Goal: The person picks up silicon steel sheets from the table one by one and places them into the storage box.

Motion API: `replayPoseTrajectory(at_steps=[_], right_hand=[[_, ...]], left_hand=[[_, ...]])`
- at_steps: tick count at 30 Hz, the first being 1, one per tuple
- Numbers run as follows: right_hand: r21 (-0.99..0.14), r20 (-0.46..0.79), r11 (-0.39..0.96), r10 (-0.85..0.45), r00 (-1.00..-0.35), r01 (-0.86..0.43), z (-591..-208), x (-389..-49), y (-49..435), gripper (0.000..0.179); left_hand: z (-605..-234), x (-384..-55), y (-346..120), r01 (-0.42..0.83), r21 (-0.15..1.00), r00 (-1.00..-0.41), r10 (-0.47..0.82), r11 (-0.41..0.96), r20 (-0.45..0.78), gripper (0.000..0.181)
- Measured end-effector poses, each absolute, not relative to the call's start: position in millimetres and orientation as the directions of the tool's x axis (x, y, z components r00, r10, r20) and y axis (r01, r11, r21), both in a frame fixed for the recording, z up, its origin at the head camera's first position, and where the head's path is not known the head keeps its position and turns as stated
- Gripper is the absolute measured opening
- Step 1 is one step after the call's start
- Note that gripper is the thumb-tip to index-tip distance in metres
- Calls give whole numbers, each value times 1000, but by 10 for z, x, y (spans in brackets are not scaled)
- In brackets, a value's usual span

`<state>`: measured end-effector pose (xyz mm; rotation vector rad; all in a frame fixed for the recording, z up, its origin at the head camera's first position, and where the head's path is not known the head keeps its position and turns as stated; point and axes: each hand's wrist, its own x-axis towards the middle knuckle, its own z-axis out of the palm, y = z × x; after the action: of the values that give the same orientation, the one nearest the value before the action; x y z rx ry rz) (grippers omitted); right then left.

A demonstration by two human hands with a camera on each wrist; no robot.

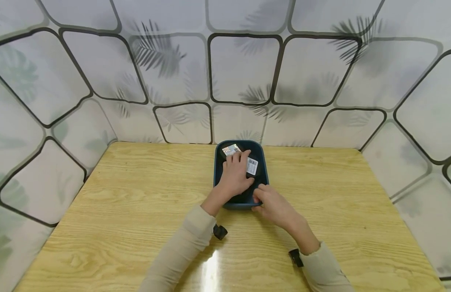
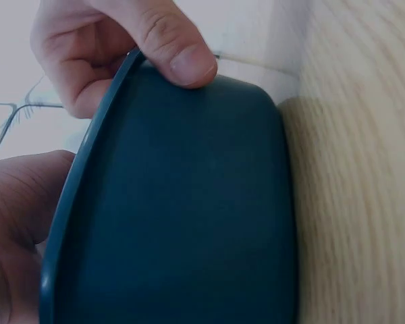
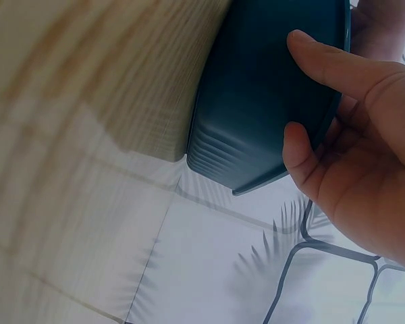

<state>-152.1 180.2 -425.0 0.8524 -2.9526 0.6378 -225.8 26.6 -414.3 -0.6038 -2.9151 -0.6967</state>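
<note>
A dark blue plastic bin (image 1: 240, 206) stands at the table's far edge, with black items inside bearing a silvery-white label (image 1: 230, 149) and a white label (image 1: 252, 166). My left hand (image 1: 235, 174) reaches into the bin, fingers spread over the black items and thumb out to the right. What lies under its palm is hidden. At the near right corner, my right hand (image 1: 274, 206) grips the rim. In the left wrist view, the right thumb (image 2: 192, 65) presses the bin's outer wall (image 2: 175, 189). The right wrist view shows fingers (image 3: 298, 145) against that wall.
The bin rests on a light wooden table (image 1: 138, 194). Right behind the far table edge rises a patterned cloth backdrop (image 1: 243, 69), which also encloses both sides. A black strap piece (image 1: 220, 232) hangs by the left wrist, another (image 1: 295, 258) by the right.
</note>
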Motion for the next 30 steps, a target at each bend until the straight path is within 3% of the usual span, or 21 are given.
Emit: replayPoseTrajectory(at_steps=[12,30], right_hand=[[-376,125,773,-504,-854,-511,-4244,-1521,1792,33],[-378,133,756,-527,-840,-534,-4251,-1557,1790,32]], left_hand=[[-4189,-2248,313,318,381,-948,302,868,103,82],[-4207,-2261,289,278,455,-960,264,846,96,83]])
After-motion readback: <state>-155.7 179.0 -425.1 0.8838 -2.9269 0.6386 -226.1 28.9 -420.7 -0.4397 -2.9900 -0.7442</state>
